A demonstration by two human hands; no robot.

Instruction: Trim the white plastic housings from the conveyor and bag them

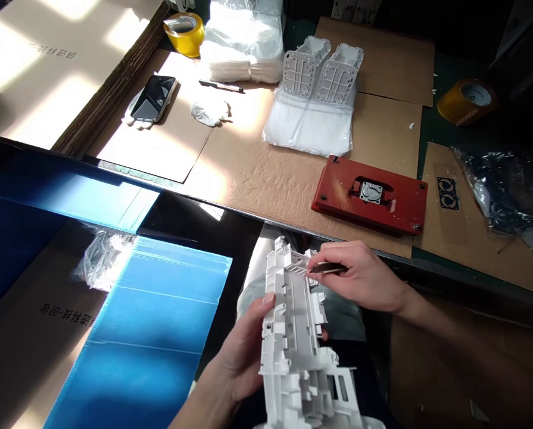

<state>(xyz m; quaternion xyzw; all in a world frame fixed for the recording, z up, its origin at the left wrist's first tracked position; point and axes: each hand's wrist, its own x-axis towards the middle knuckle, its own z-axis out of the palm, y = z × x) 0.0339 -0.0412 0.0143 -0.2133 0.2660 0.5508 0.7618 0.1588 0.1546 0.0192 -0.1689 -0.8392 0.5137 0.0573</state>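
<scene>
My left hand [243, 351] grips a white moulded plastic part [293, 333], a long ribbed housing held upright in front of me, its lower end cut off by the frame's bottom edge. My right hand [364, 277] pinches a small dark-handled blade tool [329, 269], probably a deburring knife. Its metal tip touches the ribs near the part's upper end, and the exact contact point is partly hidden by my fingers.
A red fixture plate [368, 195] with a metal insert lies on the cardboard-covered bench. Behind it are two white moulded parts [322, 70] on plastic bags, yellow tape rolls, a phone, and a white glove. A blue corrugated plastic sheet [145, 310] lies at left.
</scene>
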